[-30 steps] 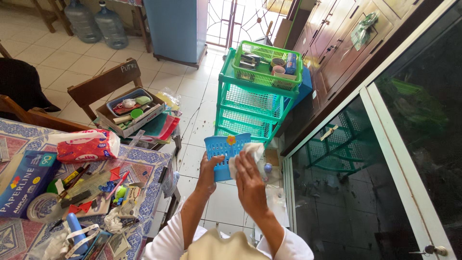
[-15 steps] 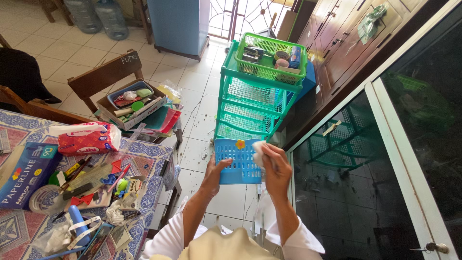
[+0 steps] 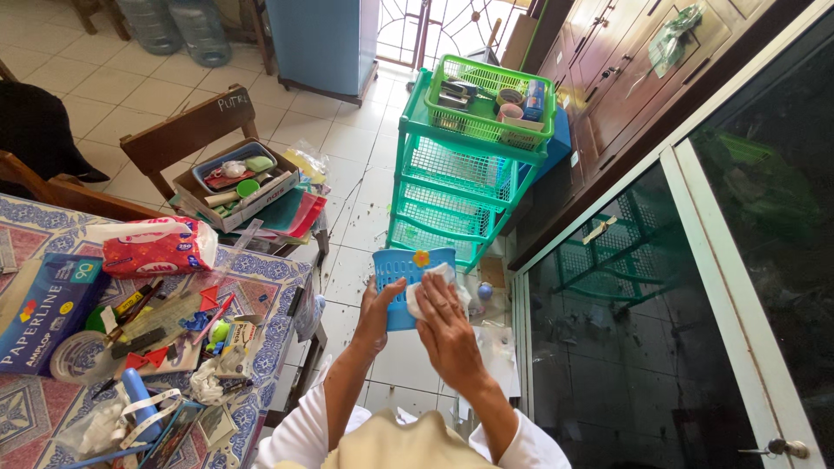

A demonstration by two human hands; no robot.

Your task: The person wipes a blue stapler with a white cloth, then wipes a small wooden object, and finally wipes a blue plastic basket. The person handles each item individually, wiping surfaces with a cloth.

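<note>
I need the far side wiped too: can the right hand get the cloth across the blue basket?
Probably yes: the right hand already presses the white cloth on the blue basket, with nothing between.

A small blue plastic basket with slotted walls (image 3: 395,269) is up in the air in front of the person, over the tiled floor, turned so a long side faces the camera. A little orange and yellow flower ornament (image 3: 421,258) sits at its top rim. The basket's left edge is gripped from below, and its right part is covered. Pressed against that right side is a crumpled white cloth (image 3: 439,280), bunched up, its folds poking out near the rim and at the right.
</note>
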